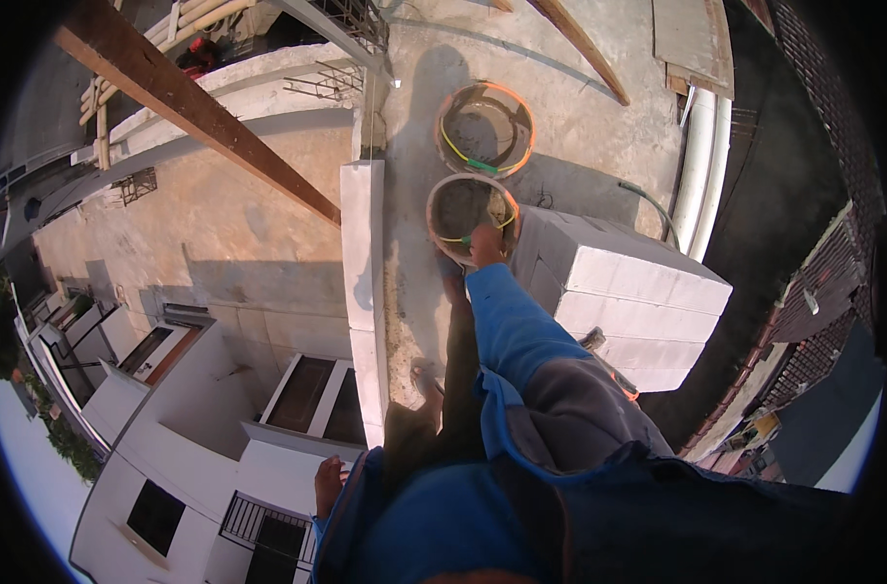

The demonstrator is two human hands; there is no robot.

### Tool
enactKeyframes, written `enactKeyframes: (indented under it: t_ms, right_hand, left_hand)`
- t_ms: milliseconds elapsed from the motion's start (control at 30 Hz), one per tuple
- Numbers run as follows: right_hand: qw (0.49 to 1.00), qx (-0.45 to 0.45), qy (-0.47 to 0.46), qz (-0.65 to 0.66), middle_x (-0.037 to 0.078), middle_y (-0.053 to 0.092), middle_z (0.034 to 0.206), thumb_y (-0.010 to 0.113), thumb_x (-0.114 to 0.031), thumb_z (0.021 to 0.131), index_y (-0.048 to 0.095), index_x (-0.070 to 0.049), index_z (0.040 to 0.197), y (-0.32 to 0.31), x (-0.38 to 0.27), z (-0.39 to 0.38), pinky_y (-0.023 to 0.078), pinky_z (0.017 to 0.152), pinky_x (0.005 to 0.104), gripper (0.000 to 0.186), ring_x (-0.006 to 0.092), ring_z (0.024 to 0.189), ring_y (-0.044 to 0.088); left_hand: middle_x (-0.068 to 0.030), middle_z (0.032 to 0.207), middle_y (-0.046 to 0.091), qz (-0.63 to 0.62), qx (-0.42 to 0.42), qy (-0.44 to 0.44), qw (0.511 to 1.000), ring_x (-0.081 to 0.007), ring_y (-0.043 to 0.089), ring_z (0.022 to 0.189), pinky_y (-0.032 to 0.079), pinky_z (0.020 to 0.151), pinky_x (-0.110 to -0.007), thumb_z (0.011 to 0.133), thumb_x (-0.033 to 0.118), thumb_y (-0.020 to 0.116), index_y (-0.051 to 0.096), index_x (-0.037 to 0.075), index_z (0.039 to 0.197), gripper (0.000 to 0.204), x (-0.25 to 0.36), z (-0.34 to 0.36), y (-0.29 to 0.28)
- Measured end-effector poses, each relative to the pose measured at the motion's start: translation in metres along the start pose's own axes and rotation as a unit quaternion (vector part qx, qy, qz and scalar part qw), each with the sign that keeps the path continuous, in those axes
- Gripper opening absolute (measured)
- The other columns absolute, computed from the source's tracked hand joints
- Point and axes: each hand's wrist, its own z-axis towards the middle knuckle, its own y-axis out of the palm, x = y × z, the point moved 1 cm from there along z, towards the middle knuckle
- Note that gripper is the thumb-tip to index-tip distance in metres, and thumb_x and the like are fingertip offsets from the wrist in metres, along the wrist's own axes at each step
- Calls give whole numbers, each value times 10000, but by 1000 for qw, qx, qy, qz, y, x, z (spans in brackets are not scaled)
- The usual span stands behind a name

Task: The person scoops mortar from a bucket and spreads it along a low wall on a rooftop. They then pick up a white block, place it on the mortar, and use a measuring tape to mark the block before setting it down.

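My right hand [487,245] reaches down to the near side of a round bucket [432,216]. Its fingers are closed at the bucket's yellow handle, by the green grip. Grey, wet-looking mortar [460,206] lies inside. Just beyond stands a second bucket [532,136], orange-rimmed, with a yellow handle and grey residue in it. My left hand [330,484] hangs low at my side, away from the buckets. Its fingers are loosely bent and apart, and nothing shows in them.
White blocks [638,282] are stacked right of the near bucket; a tool with an orange end [627,387] shows beside my sleeve. A low white block wall [363,253] runs along the left, with a drop beyond. A wooden beam [210,117] slants down to it. White pipes [704,175] edge the right.
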Motion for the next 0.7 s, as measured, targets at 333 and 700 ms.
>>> enactKeyframes:
  t_ms: [333,700]
  right_hand:
    - [828,60,-427,-359,210,702,1331,678,-461,941,711,-44,1287,-23,-171,98,515,1076,521,543,434,1270,651]
    - [919,109,-325,-196,275,762,1156,704,-550,950,759,45,1166,-100,-248,145,558,959,482,635,408,1121,734]
  left_hand:
    - [-135,1112,752,-25,-42,-33,998,-236,748,933,585,773,-345,1105,358,570,658,-18,1308,437,36,31,17]
    - [-113,1103,736,5,29,-92,995,-213,729,928,571,779,-337,1109,340,577,665,6,1305,396,35,-7,-19]
